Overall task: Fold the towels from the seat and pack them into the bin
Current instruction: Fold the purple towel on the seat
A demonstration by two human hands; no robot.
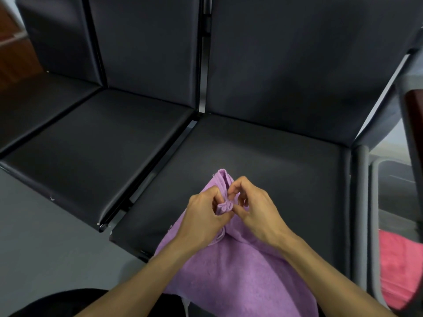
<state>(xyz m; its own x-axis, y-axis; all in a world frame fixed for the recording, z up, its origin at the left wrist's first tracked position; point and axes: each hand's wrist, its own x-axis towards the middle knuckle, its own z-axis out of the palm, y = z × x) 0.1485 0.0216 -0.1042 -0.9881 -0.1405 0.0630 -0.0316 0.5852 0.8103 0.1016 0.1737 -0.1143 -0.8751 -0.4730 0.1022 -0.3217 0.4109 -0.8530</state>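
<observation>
Purple towel (229, 275) pinched between both hands (225, 209)

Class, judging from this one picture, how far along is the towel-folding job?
Done: a pink towel already lies in the grey bin at right. In hand: the left hand and right hand pinch a bunched edge of the purple terry towel over the black padded seat. Left: folding and packing it.

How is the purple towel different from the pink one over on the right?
The purple towel hangs loose and bunched over the front of the black seat, pinched by the left hand and the right hand; the pink towel lies untouched inside the grey bin. The purple towel shows almost whole, while the pink towel is partly hidden. Both look like fluffy terry cloth.
</observation>
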